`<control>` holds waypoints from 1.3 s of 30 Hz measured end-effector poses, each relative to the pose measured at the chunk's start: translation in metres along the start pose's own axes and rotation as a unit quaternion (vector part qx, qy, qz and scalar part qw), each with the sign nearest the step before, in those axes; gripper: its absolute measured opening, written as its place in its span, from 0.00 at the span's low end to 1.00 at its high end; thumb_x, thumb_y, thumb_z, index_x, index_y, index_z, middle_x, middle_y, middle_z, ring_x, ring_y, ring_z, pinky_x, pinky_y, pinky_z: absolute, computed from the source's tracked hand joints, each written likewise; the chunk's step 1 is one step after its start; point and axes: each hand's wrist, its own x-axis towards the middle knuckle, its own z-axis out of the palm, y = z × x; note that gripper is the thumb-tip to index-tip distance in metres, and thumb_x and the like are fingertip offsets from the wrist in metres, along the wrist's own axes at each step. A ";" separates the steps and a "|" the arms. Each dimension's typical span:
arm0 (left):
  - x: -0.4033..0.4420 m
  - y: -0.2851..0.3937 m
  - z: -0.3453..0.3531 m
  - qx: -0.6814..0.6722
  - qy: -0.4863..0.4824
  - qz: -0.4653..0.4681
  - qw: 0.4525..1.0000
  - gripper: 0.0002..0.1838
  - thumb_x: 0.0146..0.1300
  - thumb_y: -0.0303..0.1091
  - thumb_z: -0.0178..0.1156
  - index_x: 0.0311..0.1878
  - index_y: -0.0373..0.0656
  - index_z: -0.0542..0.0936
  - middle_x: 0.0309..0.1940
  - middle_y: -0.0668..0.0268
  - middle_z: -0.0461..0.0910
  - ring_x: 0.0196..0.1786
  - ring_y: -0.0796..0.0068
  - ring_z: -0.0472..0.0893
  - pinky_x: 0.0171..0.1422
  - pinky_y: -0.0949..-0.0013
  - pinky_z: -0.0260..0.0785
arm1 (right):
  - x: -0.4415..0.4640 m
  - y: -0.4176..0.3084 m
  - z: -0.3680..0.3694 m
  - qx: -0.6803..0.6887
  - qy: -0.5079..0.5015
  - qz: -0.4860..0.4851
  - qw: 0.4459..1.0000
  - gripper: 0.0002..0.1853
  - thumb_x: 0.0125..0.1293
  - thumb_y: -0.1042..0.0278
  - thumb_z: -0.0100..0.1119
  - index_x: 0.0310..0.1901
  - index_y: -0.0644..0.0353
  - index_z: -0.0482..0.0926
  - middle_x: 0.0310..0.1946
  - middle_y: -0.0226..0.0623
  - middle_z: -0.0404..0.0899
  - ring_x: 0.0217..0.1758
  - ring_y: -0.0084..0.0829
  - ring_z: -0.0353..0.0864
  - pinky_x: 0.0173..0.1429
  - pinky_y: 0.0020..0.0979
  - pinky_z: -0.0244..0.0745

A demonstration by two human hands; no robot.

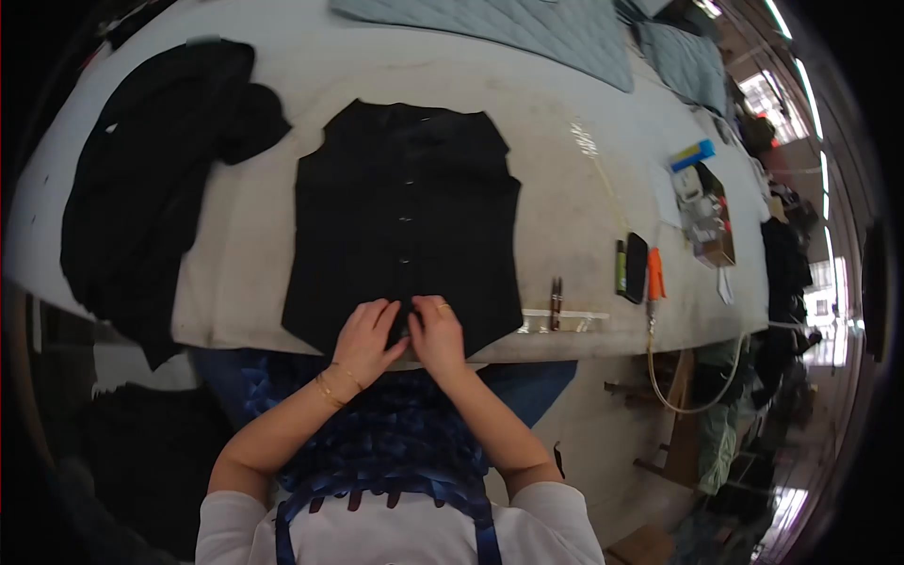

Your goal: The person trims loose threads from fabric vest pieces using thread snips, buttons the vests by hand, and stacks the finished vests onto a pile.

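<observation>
A black vest (353,207) lies flat on the table, its column of fasteners running down the middle. At its lower front edge my left hand (370,337) and my right hand (437,333) are close together on either side of the centre line. Both have bent fingers pinching the vest's fabric near the lowest part of the opening. Fingertips partly hide the bit of cloth between them.
Black garments (141,179) lie heaped at the left of the table (556,235). To the right are small scissors (556,303), a green marker (621,267), a phone (637,267), an orange-handled tool (656,273) with a hose and a box (718,247). Quilted fabric (527,28) lies at the far edge.
</observation>
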 end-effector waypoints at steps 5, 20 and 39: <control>0.002 -0.017 0.034 0.064 0.035 -0.014 0.997 0.19 0.58 0.28 0.59 0.52 0.34 0.74 0.51 0.50 0.74 0.54 0.51 0.73 0.58 0.58 0.68 | 0.002 -0.004 0.005 0.014 -0.008 0.066 0.998 0.15 0.56 0.72 0.59 0.46 0.63 0.75 0.41 0.44 0.75 0.45 0.46 0.77 0.47 0.40 0.76; 0.028 -0.030 0.024 -0.037 0.024 -0.077 0.996 0.09 0.61 0.28 0.57 0.41 0.32 0.78 0.37 0.54 0.78 0.38 0.54 0.80 0.42 0.61 0.72 | 0.016 0.010 0.020 -0.012 -0.050 0.027 0.998 0.08 0.53 0.70 0.61 0.31 0.66 0.76 0.35 0.46 0.77 0.36 0.44 0.80 0.41 0.40 0.78; 0.035 -0.033 -0.007 -0.065 -0.094 0.027 0.993 0.11 0.61 0.25 0.56 0.46 0.33 0.79 0.35 0.52 0.78 0.38 0.56 0.80 0.44 0.63 0.72 | 0.006 0.014 0.024 0.018 0.039 -0.048 0.998 0.06 0.54 0.72 0.60 0.30 0.64 0.74 0.30 0.43 0.73 0.34 0.44 0.78 0.39 0.40 0.76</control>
